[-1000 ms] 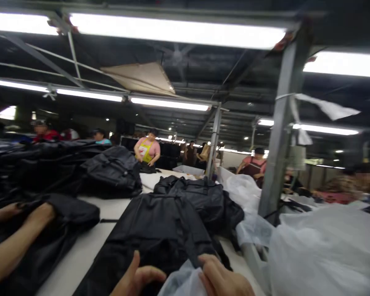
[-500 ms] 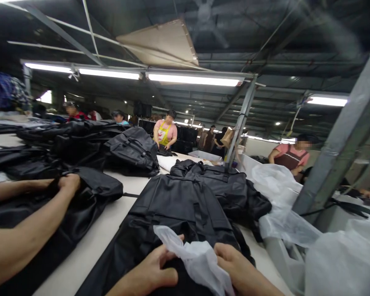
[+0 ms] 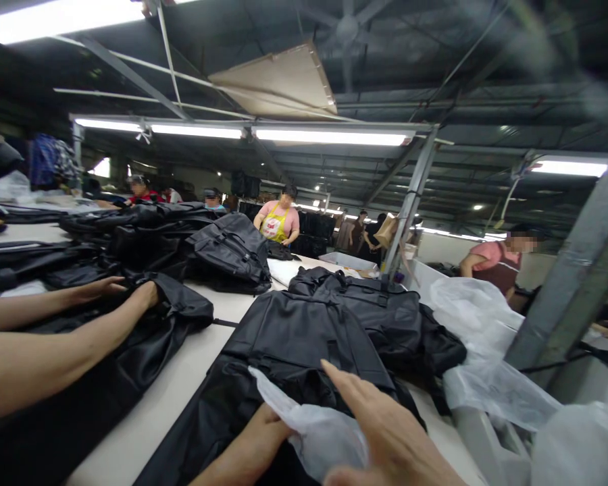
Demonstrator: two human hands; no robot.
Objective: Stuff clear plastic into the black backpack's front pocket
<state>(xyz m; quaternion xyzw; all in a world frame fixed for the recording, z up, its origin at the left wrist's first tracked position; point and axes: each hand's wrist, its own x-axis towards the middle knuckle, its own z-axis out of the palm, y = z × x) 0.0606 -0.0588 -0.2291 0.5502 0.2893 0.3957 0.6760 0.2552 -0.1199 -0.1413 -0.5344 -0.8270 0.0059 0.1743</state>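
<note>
A black backpack lies on the pale table in front of me. Over its near part is a crumpled, translucent white plastic bag. My left hand is closed on the left side of the plastic bag, with its fingertips partly hidden. Raised at the bag's right side, my right hand is open, its fingers stretched out and pointing forward. Behind the first backpack rests another black backpack.
At left, a co-worker's hands work in a black bag. More black bags are piled behind on the table. White plastic bags hang over a grey bin at right, beside a metal post. Several people stand farther back.
My right hand has let go of the plastic bag and opened, rising with fingers extended. My left hand keeps its hold. The co-worker's far hand has come out into view. The view has shifted slightly.
</note>
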